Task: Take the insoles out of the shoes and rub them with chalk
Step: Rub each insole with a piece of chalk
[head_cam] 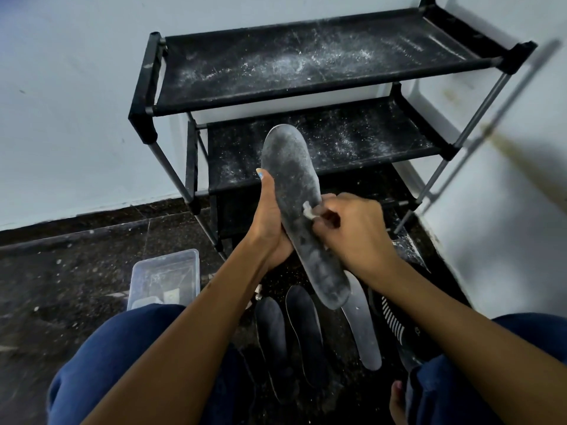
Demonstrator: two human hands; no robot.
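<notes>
One insole (299,216) is held at the centre of the view, above the floor, its toe toward 12 o'clock and its heel toward 5 o'clock. The left hand (270,222) grips its 9 o'clock edge, thumb along the rim and fingers behind, probably to brace it flat against rubbing pressure. The right hand (352,228) pinches one small piece of chalk (307,210) against the 3 o'clock edge at mid-length; grey-white dust already covers most of the surface.

Three more insoles lie on the floor at 6 o'clock: two dark insoles (273,329) side by side and one pale insole (362,326) just beside them. One striped shoe (395,326) sits at 5 o'clock. One clear plastic box (164,280) stands at 8 o'clock, within reach. One black shoe rack (306,65), dusted white on two visible shelves, stands at 12 o'clock.
</notes>
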